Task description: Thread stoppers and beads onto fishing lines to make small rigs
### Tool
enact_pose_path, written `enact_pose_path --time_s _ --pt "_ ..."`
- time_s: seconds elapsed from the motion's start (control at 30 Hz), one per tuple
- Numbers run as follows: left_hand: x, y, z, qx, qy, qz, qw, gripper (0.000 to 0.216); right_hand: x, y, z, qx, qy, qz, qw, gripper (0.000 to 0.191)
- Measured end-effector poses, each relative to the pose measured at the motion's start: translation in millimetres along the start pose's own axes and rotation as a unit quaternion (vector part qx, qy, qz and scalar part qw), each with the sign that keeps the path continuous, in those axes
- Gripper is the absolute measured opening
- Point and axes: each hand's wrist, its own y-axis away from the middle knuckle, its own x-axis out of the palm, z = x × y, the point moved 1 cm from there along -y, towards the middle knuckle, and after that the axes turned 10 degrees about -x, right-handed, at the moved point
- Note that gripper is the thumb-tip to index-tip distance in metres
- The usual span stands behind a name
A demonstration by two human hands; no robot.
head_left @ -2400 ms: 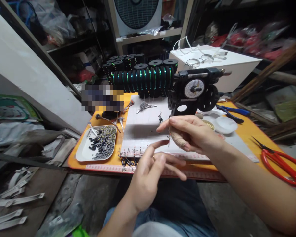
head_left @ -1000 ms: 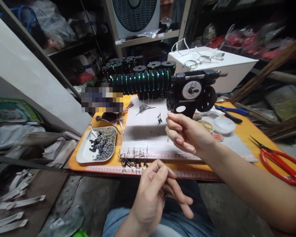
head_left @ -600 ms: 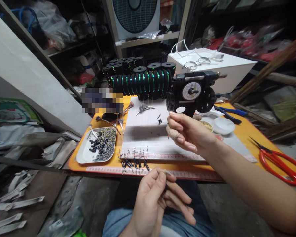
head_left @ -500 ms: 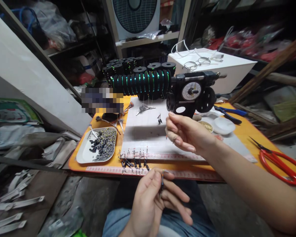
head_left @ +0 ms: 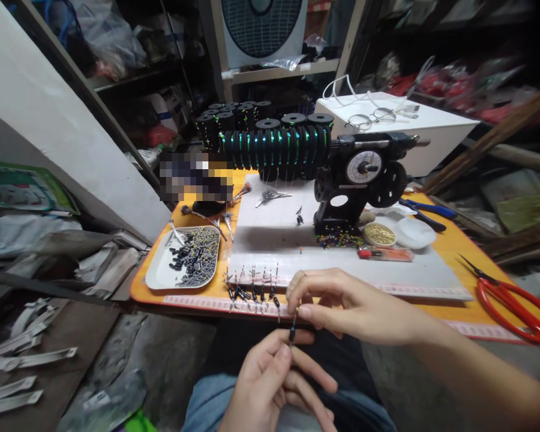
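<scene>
My left hand [head_left: 272, 384] is low over my lap, thumb and fingers pinched on the lower end of a small black fishing float [head_left: 292, 329]. My right hand [head_left: 342, 303] is just above it in front of the table edge, fingertips pinched at the float's top; its index finger is wrapped in tan tape. A row of finished small floats [head_left: 252, 287] stands along the near edge of the white mat [head_left: 270, 240]. Behind the mat stands a black winding machine [head_left: 362, 177] with a dial, and a row of black spools with green line [head_left: 274, 147].
A white tray of small dark parts [head_left: 186, 264] sits at the left of the orange table [head_left: 450, 240]. Red scissors [head_left: 513, 303], blue pliers [head_left: 425, 210], a dish of gold beads [head_left: 378, 235] and a white dish [head_left: 416, 231] lie at right. Clutter surrounds the table.
My right hand has dropped from in front of the machine to the table's near edge and now pinches the float my left hand holds. The camera has shifted slightly.
</scene>
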Motion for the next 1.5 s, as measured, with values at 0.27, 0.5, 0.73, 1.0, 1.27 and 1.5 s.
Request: enact_pose_path --time_s 0.27,0.5,0.73,1.0,1.27,1.5 --pt "2 11 -1 -0.033 -0.052 -0.085 0.994 0.032 30 12 -21 0.048 -0.162 -0.088 0.982 0.024" --pt "7 17 -2 -0.022 -0.081 -0.102 0.991 0.04 53 9 -29 0.017 -0.275 -0.159 0.948 0.023" --pt "8 18 -2 0.075 -0.118 -0.096 0.985 0.038 70 10 -33 0.018 -0.296 -0.217 0.93 0.027" --pt "15 20 -5 0.084 -0.089 -0.085 0.989 0.035 77 4 -31 0.004 -0.348 -0.258 0.901 0.03" --pt "14 21 -2 0.077 -0.096 -0.099 0.987 0.036 82 4 -30 0.008 -0.391 -0.286 0.875 0.03" --pt "16 23 -3 0.075 -0.075 -0.098 0.99 0.034 86 4 -30 -0.01 -0.418 -0.3 0.858 0.028"
